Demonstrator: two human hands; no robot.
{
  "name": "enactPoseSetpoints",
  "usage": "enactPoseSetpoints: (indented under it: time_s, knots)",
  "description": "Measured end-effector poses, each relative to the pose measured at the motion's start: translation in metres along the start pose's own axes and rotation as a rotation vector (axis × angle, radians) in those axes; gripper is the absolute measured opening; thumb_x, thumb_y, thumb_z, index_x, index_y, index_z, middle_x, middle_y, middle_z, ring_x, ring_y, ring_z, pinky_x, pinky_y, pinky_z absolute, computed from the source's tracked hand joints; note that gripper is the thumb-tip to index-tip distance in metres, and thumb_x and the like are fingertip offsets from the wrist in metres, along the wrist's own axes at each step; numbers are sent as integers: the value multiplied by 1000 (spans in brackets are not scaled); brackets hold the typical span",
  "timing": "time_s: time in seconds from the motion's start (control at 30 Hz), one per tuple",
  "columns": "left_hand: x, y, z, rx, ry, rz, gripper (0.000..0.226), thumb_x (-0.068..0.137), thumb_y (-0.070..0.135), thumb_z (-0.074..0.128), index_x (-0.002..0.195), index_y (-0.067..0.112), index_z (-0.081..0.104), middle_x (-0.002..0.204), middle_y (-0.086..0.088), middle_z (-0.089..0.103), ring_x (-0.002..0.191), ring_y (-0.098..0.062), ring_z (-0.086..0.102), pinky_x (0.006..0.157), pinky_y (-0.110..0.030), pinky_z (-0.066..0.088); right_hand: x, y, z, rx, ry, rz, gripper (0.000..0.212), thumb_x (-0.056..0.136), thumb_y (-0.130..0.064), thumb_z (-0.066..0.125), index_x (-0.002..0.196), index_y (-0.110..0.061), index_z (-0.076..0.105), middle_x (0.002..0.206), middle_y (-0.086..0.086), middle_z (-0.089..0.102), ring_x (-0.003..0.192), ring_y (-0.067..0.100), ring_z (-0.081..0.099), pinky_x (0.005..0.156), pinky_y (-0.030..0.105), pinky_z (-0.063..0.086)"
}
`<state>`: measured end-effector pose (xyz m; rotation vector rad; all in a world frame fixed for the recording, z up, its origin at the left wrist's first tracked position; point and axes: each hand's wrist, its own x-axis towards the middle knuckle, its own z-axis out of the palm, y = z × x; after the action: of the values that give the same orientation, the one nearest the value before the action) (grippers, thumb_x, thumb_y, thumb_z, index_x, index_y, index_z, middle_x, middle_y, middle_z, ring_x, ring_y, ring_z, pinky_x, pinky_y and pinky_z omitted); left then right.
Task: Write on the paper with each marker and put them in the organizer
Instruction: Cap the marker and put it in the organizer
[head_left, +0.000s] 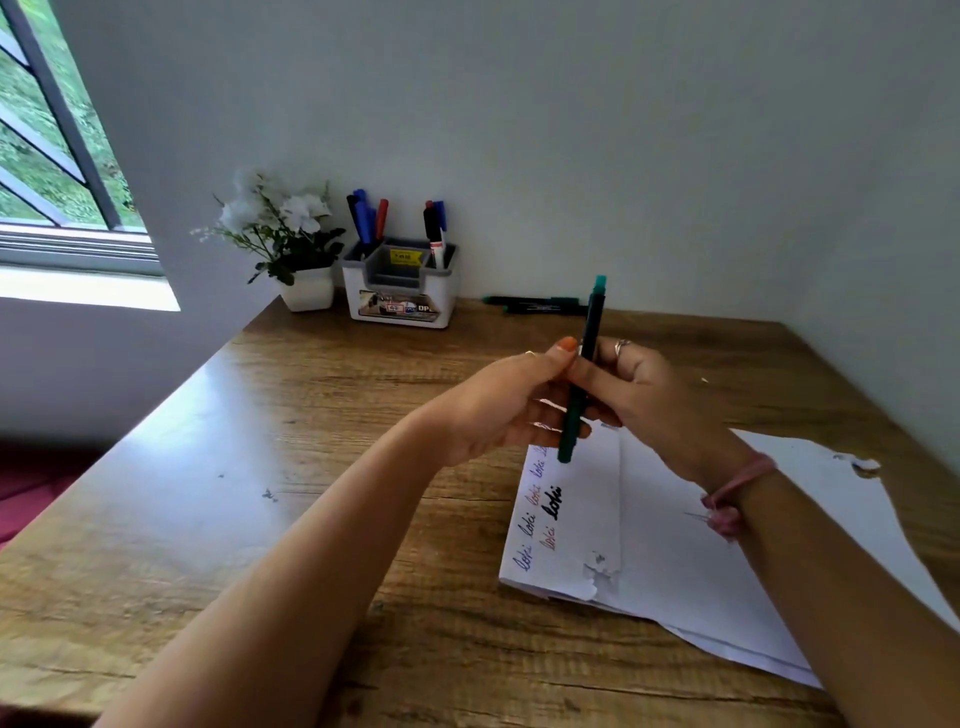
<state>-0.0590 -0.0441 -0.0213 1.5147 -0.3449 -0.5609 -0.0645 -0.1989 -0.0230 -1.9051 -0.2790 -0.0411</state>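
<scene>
With both hands' grip clamped on the green marker (582, 379), left hand (498, 405) and right hand (649, 395), pull the cap straight off above the paper (675, 545).

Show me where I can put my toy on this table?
Bare wood lies left of the paper, from the near edge up toward the flower pot. The right side is crowded: paper, both hands, and markers on the table beside the organizer.

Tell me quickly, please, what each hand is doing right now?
Left hand: holding the green marker near its middle.
Right hand: also gripping the green marker.
</scene>
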Motion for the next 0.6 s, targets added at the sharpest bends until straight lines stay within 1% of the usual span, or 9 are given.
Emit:
enactPoseSetpoints:
  time_s: [0.03, 0.1, 0.17, 0.23, 0.3, 0.4, 0.47, 0.53, 0.6]
  knots:
    - [2, -2, 1, -30, -5, 15, 40, 100, 40, 33, 106, 9, 57, 88, -5, 68, 86, -20, 64, 86, -34, 54, 0, 1, 1, 1, 20, -7, 14, 87, -34, 55, 88, -22, 63, 76, 3, 66, 67, 13, 58, 61, 23, 47]
    - [6, -8, 7, -66, -24, 46, 32, 101, 35, 33, 103, 8, 50, 82, -3, 55, 74, -13, 54, 75, -26, 52, 1, 0, 1, 36, 63, -22, 13, 89, -30, 55, 85, -21, 63, 65, 0, 56, 58, 9, 48, 55, 22, 41]
    - [10, -12, 14, -49, -18, 88, 24, 102, 33, 32, 101, 11, 43, 73, 3, 44, 61, -7, 41, 59, -20, 39, 2, 1, 0, 74, 100, -25, 16, 89, -30, 56, 83, -18, 63, 60, -2, 50, 53, 7, 41, 52, 21, 36]
    - [13, -15, 17, -42, -12, 137, 22, 102, 33, 31, 97, 14, 41, 65, 6, 35, 54, -6, 29, 52, -20, 26, 3, 1, -1, 98, 128, -24, 16, 90, -29, 56, 82, -17, 63, 55, -7, 50, 51, 5, 40, 51, 21, 36]
    - [14, -16, 18, -32, -1, 176, 23, 102, 34, 31, 90, 17, 40, 59, 8, 31, 49, -5, 24, 48, -20, 20, 2, 3, 2, 158, 123, -22, 14, 91, -28, 54, 83, -19, 62, 50, -13, 49, 48, 1, 40, 50, 19, 36]
    - [14, -16, 16, 5, 39, 223, 22, 100, 36, 35, 86, 19, 41, 53, 11, 32, 43, -4, 22, 41, -18, 19, 2, 2, 5, 283, 98, -10, 15, 92, -28, 51, 85, -19, 61, 50, -13, 50, 49, 1, 41, 53, 20, 37]
    - [14, -16, 14, 91, 85, 255, 22, 99, 38, 38, 91, 18, 46, 53, 9, 32, 42, -5, 22, 37, -18, 19, 1, 3, 5, 316, 99, -4, 17, 92, -30, 50, 88, -18, 61, 55, -14, 55, 51, 0, 47, 56, 21, 40]
    - [15, -17, 13, 166, 117, 285, 27, 99, 37, 39, 100, 12, 49, 53, 7, 33, 40, -4, 24, 35, -17, 23, 1, 4, 6, 305, 106, -4, 19, 91, -33, 50, 89, -17, 60, 58, -14, 57, 53, -1, 50, 57, 21, 41]
    - [17, -20, 7, 240, 136, 301, 36, 97, 40, 38, 102, 6, 49, 52, 12, 39, 40, -1, 29, 38, -13, 27, 2, 4, 5, 309, 122, -19, 23, 85, -38, 53, 86, -16, 60, 58, -12, 55, 54, 1, 50, 57, 23, 42]
